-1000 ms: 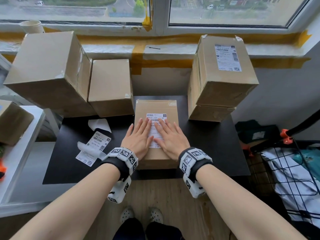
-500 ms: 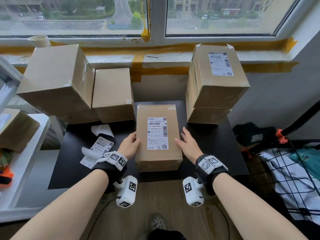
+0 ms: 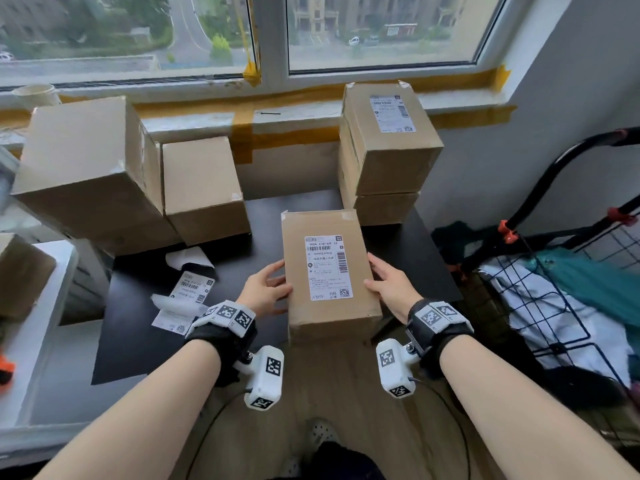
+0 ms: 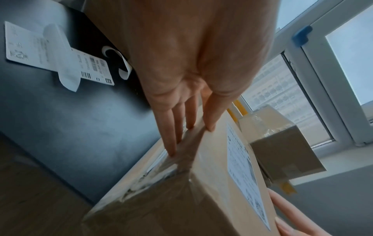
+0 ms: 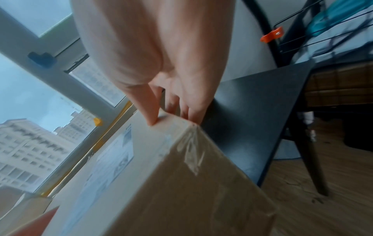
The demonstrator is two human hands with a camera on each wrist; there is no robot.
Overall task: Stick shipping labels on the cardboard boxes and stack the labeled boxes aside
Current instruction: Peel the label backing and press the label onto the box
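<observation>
- The labelled box [image 3: 329, 271] is held between both hands over the front edge of the black surface [image 3: 138, 323], its near end past that edge; the wrist views show it lifted off the surface.
- A white shipping label [image 3: 328, 267] lies flat on the box's top face, its barcode toward the far end.
- The left hand [image 3: 265, 289] grips the box's left side: thumb on the top edge, fingers [image 4: 171, 127] reaching down along the side face, so this grip is clamped on the box.
- The right hand [image 3: 389, 289] mirrors it on the right side, thumb on the top edge and fingers [image 5: 193, 110] curled down over the side, likewise clamped on the box.
- At the far right corner of the surface stands a stack of two boxes [image 3: 384, 161]; the upper one carries a label on top.
- Along the far left edge sit two unlabelled boxes, a large box [image 3: 90, 174] and a smaller box [image 3: 204, 188] just beside it.
- Loose labels and backing paper [image 3: 187, 296] lie on the left part of the surface, well clear of the held box.
- A black wire cart [image 3: 554, 306] with cloth in it stands beyond the right edge.
</observation>
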